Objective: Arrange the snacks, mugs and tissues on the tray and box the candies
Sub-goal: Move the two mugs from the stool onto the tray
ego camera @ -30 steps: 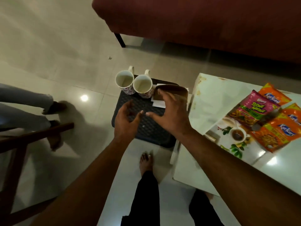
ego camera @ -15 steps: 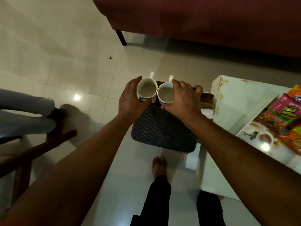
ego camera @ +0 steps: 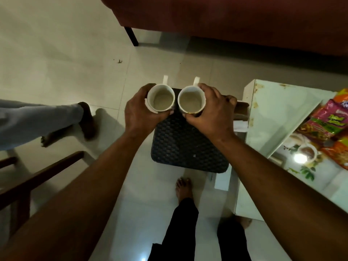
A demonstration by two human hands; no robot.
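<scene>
Two mugs, left mug (ego camera: 160,100) and right mug (ego camera: 191,99), stood at the stool's (ego camera: 188,144) far edge; left hand (ego camera: 138,113) and right hand (ego camera: 211,112), half a second earlier just closing, now gripped one each. Transfer to tray (ego camera: 293,117) judged imminent.

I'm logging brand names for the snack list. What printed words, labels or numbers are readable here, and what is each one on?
Pink snack packet: yellow-green lettering on the front, too blurred to read.
Orange snack packet at the right edge: a blue-and-white logo, cut off and unreadable.
Lower orange snack packet: no legible text.
Two mugs, black stool, table: no writing visible.
</scene>
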